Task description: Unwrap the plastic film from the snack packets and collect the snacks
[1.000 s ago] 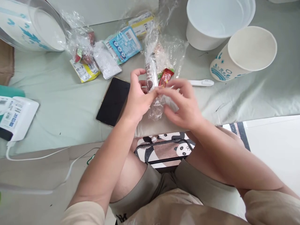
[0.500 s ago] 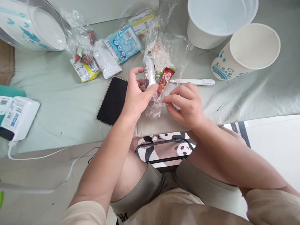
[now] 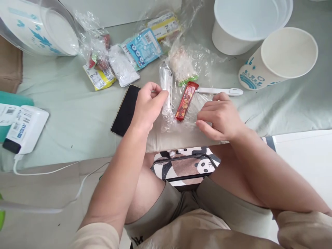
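Panda bag (image 3: 181, 166): on the person's lap, below both hands, closest to us.
Left hand (image 3: 147, 109): the fingers (image 3: 158, 98) are curled shut, and thumb and fingers squeeze the low end of the white packet (image 3: 166, 81).
Right hand (image 3: 221, 119): the fingers (image 3: 207, 114) are bent in tight, with the tips down on the near edge of the clear bag (image 3: 193, 112). It looks like they pinch the plastic.
White packet: it sticks up out of the left fingers and points away from the person. Its low end sits in the crinkly plastic.
Clear bag: it lies flat on the desk (image 3: 77, 114), spread out between the two hands and past them.
Red packet (image 3: 186, 101): it lies on the plastic between the left fingers and the right fingers, and neither hand touches it.
Phone (image 3: 126, 110): dark and flat, partly under the left hand.
White pen (image 3: 223, 91): just past the right fingers.
Blue packet (image 3: 144, 48): well past the left fingers, among other small packets.
Paper cup (image 3: 280, 58): tipped over, far past the right fingers, beside a white bowl (image 3: 246, 27).
Doing it well: I think the right fingers should hold the plastic down flat and firm. The left fingers should grip the packet itself, not the loose plastic, and move slowly so the red packet does not slide off.
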Demonstrator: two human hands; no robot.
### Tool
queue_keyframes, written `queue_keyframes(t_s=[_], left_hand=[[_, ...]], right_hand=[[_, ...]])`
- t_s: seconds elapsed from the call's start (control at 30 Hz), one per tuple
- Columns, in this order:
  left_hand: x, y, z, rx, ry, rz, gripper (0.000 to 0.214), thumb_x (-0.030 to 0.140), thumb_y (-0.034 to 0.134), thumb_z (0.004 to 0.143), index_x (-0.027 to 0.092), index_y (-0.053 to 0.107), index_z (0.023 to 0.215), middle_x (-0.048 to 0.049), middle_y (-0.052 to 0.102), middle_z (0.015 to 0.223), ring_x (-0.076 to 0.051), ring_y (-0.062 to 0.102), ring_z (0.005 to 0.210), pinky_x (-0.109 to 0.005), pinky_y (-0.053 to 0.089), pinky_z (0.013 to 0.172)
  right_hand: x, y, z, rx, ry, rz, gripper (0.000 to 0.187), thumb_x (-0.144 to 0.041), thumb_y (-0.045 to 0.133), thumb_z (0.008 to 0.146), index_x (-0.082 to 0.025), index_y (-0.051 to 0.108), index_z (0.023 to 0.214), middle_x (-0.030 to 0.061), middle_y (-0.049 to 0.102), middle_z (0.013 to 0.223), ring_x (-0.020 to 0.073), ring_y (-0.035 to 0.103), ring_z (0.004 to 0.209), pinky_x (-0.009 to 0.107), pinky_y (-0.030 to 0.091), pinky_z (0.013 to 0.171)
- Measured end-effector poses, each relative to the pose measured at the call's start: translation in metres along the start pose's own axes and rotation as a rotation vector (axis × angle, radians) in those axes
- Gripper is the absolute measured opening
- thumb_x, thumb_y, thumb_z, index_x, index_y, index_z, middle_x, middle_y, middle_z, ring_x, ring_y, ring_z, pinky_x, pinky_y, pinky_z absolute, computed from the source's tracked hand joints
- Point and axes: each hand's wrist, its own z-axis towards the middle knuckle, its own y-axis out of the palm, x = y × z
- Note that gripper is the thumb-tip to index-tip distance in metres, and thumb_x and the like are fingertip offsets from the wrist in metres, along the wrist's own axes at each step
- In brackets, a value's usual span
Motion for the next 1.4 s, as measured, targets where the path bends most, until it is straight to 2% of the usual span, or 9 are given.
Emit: queue_keyframes(t_s=[0.07,0.13,0.27,0.37,0.53,0.77,1.0,1.17,1.4], left_hand=[[0.008,-0.002,-0.004,0.018,-0.028,0.120,0.029,0.023,0.071,0.087,0.023,0.050,0.066,0.0042,0.048,0.056,-0.012,0.044,0.053,-0.029,0.037,0.055],[0.018,-0.001,-0.009,0.041,-0.007,0.297,0.036,0.033,0.078,0.084,0.023,0.050,0.063,0.0025,0.053,0.060,-0.015,0.049,0.061,-0.031,0.043,0.064],[0.034,0.007,-0.021,0.070,0.041,0.611,0.045,0.040,0.088,0.074,0.024,0.046,0.070,-0.0017,0.058,0.083,-0.021,0.061,0.081,-0.037,0.051,0.084],[0.040,0.013,-0.027,0.060,0.090,0.732,0.043,0.034,0.088,0.074,0.023,0.046,0.076,-0.0055,0.058,0.100,-0.026,0.066,0.096,-0.040,0.052,0.092],[0.041,0.013,-0.026,0.021,0.031,0.781,0.034,0.025,0.077,0.081,0.023,0.045,0.071,-0.0038,0.054,0.085,-0.027,0.065,0.087,-0.043,0.050,0.094],[0.031,0.005,-0.018,0.031,-0.016,0.303,0.032,0.015,0.061,0.084,0.021,0.041,0.060,-0.0009,0.046,0.071,-0.019,0.058,0.078,-0.034,0.046,0.082],[0.044,0.010,-0.020,-0.161,-0.333,-0.508,0.010,0.019,0.055,0.083,0.018,0.063,0.077,-0.0065,0.072,0.094,-0.021,0.070,0.088,-0.029,0.053,0.069],[0.052,0.011,-0.022,-0.121,-0.416,-0.565,0.019,0.013,0.050,0.083,0.016,0.063,0.069,-0.0075,0.074,0.094,-0.019,0.072,0.096,-0.027,0.059,0.080],[0.059,0.005,-0.022,-0.176,-0.477,-0.741,0.024,0.017,0.051,0.079,0.019,0.042,0.057,-0.0081,0.075,0.104,-0.032,0.069,0.123,-0.049,0.061,0.104]], right_hand=[[-0.004,0.004,0.001,-0.048,0.138,-0.076,0.040,-0.039,0.039,0.102,-0.022,0.057,0.070,-0.0015,0.051,0.051,0.0134,0.035,0.049,0.040,0.032,0.074],[-0.010,0.009,0.003,-0.087,0.260,-0.135,0.034,-0.039,0.042,0.101,-0.021,0.065,0.083,-0.0014,0.056,0.053,0.0135,0.033,0.048,0.038,0.031,0.072],[-0.025,0.020,0.010,-0.147,0.366,-0.182,0.027,-0.033,0.047,0.098,-0.019,0.071,0.098,0.0042,0.070,0.073,0.0176,0.049,0.059,0.037,0.030,0.071],[-0.032,0.024,0.016,-0.125,0.401,-0.218,0.026,-0.030,0.049,0.098,-0.018,0.071,0.102,0.0117,0.074,0.099,0.0260,0.062,0.085,0.038,0.033,0.075],[-0.032,0.026,0.020,-0.136,0.445,-0.192,0.024,-0.029,0.048,0.099,-0.019,0.068,0.106,0.0126,0.073,0.103,0.0319,0.061,0.100,0.042,0.037,0.082],[-0.032,0.027,0.021,-0.068,0.548,-0.067,0.038,-0.033,0.047,0.099,-0.015,0.061,0.129,0.0127,0.075,0.106,0.0330,0.065,0.100,0.046,0.046,0.088],[-0.036,0.030,0.018,0.039,0.626,0.132,0.054,-0.050,0.047,0.101,-0.020,0.047,0.146,0.0107,0.075,0.108,0.0309,0.069,0.097,0.045,0.054,0.084],[-0.030,0.032,0.014,0.096,0.681,0.302,0.058,-0.054,0.052,0.100,-0.026,0.041,0.150,0.0069,0.074,0.098,0.0271,0.070,0.081,0.044,0.056,0.080],[-0.027,0.030,0.019,0.043,0.773,0.351,0.072,-0.048,0.061,0.094,-0.025,0.033,0.156,0.0095,0.073,0.100,0.0307,0.070,0.084,0.051,0.057,0.086]])
